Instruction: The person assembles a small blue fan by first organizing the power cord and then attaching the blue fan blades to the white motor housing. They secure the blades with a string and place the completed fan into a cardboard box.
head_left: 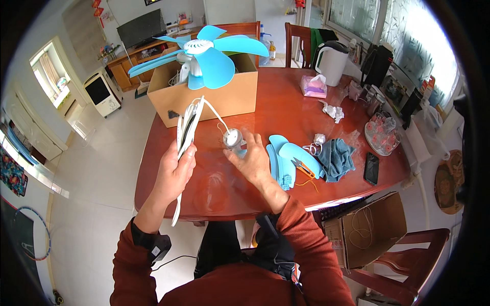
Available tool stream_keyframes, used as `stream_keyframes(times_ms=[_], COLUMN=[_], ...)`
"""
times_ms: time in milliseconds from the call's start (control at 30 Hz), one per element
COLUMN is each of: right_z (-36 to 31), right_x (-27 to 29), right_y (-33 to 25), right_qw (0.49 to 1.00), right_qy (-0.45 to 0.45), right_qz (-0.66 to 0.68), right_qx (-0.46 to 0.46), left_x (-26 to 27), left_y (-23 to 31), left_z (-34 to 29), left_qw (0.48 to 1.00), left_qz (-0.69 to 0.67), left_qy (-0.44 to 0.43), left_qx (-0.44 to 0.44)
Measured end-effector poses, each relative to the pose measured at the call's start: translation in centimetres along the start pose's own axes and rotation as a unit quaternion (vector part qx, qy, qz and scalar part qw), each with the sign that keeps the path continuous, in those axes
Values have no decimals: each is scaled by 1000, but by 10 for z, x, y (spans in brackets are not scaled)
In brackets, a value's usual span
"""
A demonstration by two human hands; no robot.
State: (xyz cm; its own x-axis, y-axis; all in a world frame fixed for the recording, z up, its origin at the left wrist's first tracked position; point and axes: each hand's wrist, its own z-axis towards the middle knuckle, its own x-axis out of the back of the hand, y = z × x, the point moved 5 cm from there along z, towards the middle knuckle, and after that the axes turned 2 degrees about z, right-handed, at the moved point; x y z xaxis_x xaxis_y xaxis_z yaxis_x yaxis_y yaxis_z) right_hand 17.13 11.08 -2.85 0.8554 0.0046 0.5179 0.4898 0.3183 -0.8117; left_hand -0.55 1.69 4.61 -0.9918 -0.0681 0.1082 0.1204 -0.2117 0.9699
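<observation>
My left hand (176, 171) is closed round a folded bundle of white electric cable (189, 122), raised over the near left of the table. A loose end of the cable hangs below that hand. From the top of the bundle the cord curves down to a small round motor-like part (233, 136), white on top. The thumb and fingers of my right hand (252, 160) curl round this part just above the tabletop, hiding some of its side. Light blue fan blades (291, 155) lie right of my right hand, with orange-handled snips (304, 168) on them.
A cardboard box (209, 97) holds a blue-bladed fan (217, 64) at the back left. A blue cloth (337, 160), a phone (371, 168), a tray of glasses (382, 133), a tissue pack (313, 87) and a kettle (332, 64) occupy the right. An open carton (375, 229) rests on a chair.
</observation>
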Motion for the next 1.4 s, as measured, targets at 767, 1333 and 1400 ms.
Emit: stream_keyframes(times_ms=[767,1333,1400], right_z=[-46,-64,-66], right_x=[0,0,1], right_y=[-27,-38,-39], right_qw=[990,982,980], right_qy=[30,-65,-54], right_qz=[43,47,59], right_qx=[132,173,183], left_x=[-13,-29,-31], left_y=[-58,-17,-15], left_z=[54,27,23], left_qw=[989,922,909], left_qz=[92,341,392], left_qy=[-58,-175,-138], left_qx=[96,58,22])
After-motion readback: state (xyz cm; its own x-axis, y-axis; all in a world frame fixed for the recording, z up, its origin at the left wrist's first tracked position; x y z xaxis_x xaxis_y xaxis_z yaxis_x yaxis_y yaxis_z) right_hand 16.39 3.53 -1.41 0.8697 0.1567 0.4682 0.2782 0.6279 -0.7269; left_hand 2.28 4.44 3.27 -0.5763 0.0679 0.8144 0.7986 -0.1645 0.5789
